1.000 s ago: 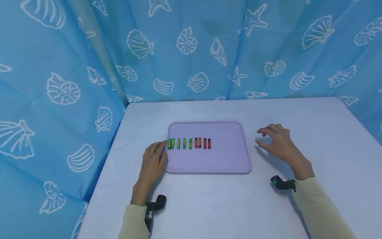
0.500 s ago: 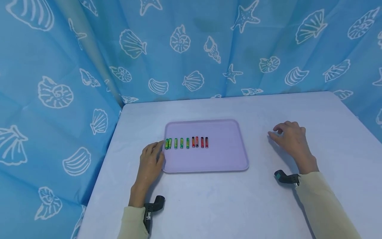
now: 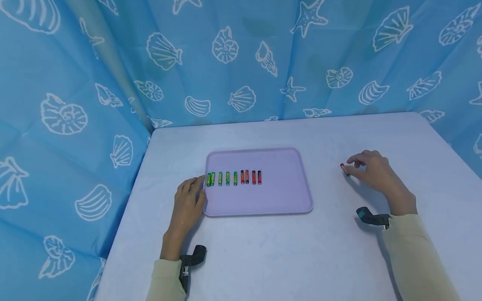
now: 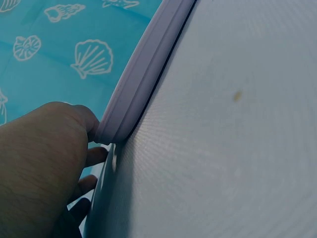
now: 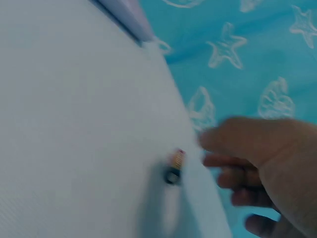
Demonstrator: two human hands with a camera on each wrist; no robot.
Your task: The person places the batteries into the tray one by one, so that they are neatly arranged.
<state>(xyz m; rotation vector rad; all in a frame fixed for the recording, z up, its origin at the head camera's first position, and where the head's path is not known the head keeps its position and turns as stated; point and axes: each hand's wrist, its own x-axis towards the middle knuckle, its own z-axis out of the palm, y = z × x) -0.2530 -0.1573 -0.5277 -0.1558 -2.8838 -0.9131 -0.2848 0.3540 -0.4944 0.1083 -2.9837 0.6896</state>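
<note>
The left hand (image 3: 187, 205) rests at the left edge of a lilac tray (image 3: 280, 188), fingertips against its rim. In the left wrist view, the tray's rim (image 4: 141, 64) meets that hand's thumb side. On the tray lies a row of batteries, green ones (image 3: 220, 179) at the left and red ones (image 3: 254, 177) right of them. Off to the tray's right, the right hand (image 3: 376, 173) hovers low with loosely bent fingers. Beside its thumb is a single red and black battery (image 3: 343, 167). The right wrist view shows this battery (image 5: 176, 166) apart from the fingers, slightly blurred.
A white-covered table (image 3: 263, 255) carries everything. Blue curtains (image 3: 211, 75) with seashell prints hang behind it and along its left side. Each wrist wears a black camera mount, the left one (image 3: 193, 257) and the right one (image 3: 370, 217).
The right hand has moved rightward from near the tray, and a red battery now shows beside its thumb. The left hand stays at the tray's edge. The head view has shifted slightly.
</note>
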